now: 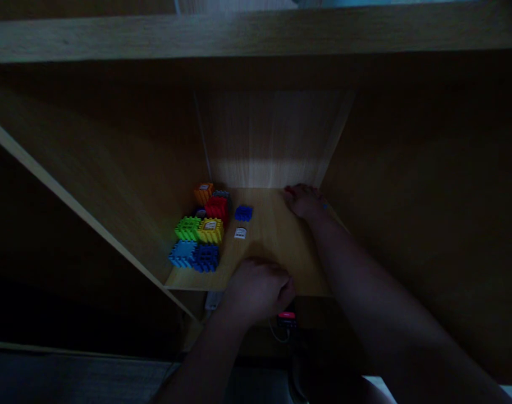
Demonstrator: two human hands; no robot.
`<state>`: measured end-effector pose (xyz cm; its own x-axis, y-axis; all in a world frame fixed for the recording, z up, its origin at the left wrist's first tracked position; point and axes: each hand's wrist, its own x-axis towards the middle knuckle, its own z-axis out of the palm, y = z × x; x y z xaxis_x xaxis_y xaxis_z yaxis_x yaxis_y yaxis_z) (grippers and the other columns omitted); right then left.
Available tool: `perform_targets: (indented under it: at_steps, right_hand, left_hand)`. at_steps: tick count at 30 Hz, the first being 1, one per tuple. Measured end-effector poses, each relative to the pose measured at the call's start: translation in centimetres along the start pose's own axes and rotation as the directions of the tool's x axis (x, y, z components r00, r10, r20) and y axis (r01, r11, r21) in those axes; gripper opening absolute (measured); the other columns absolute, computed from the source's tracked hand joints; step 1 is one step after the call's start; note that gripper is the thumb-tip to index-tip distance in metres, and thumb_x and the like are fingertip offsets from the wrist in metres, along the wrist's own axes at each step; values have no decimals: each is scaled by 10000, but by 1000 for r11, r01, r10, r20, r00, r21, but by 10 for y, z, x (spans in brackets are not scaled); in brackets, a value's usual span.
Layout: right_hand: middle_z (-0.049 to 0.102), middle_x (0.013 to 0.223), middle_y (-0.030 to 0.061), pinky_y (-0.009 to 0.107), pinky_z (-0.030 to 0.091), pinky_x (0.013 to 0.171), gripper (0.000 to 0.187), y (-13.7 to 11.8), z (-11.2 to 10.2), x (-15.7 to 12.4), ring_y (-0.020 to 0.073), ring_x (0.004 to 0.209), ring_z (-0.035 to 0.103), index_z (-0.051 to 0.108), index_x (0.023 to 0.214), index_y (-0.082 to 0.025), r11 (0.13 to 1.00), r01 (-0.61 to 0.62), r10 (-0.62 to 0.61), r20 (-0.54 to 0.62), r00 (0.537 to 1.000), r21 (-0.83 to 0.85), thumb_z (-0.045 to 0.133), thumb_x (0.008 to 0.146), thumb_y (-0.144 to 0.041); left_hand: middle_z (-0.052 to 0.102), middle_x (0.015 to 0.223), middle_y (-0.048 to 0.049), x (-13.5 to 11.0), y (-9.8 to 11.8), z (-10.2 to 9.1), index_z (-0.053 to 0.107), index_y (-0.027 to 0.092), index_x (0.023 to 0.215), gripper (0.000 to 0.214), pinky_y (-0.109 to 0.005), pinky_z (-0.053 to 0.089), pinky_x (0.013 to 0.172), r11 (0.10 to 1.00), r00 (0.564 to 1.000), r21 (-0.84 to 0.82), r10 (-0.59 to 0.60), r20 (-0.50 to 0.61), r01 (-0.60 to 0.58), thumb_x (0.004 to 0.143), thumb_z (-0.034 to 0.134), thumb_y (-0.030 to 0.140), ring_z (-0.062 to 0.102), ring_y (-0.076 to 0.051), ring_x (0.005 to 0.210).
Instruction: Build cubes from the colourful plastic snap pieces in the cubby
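My right hand (pixel 304 201) reaches to the back right corner of the wooden shelf (pixel 273 235). Its fingers are bent around a red plastic piece (pixel 289 192), partly hidden by them. Small blue bits (pixel 324 206) show beside that hand, against the side wall. My left hand (pixel 260 287) is a closed fist at the shelf's front edge; whatever may be inside it is hidden. Ahead of the fist lie a small white piece (pixel 240 233) and a dark blue interlocking block piece (pixel 243 213), both apart from my hands.
Along the left wall stand toy block cubes: orange (pixel 204 193), red (pixel 216 208), green (pixel 188 228), yellow (pixel 211 230), light blue (pixel 183 253) and dark blue (pixel 206 257). Cabinet walls enclose both sides. Below the shelf is a dark device (pixel 287 320) with a cable.
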<state>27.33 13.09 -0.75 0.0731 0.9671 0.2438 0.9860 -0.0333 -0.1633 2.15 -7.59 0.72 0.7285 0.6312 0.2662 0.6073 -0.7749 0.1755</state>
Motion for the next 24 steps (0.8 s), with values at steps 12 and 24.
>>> perform_targets:
  at_steps: [12, 24]
  right_hand:
    - [675, 1435, 190, 503, 437, 1162, 536, 7, -4, 5, 357, 1366, 584, 651, 1456, -163, 999, -26, 25, -21, 999, -46, 423, 1066, -452]
    - [701, 1399, 193, 457, 501, 1070, 475, 14, -3, 3, 351, 1272, 661, 653, 1439, -179, 998, -41, 40, -9, 999, -37, 455, 1056, -379]
  left_hand:
    - [769, 785, -52, -1, 1, -1, 718, 197, 782, 236, -349, 475, 704, 1000, 1000, 16, -12, -1, 12, 978, 619, 280, 710, -215, 725]
    - [777, 805, -42, -1, 0, 0, 712, 196, 789, 209, -351, 488, 711, 1000, 1000, 5, 2, -21, -2, 965, 630, 272, 719, -217, 735]
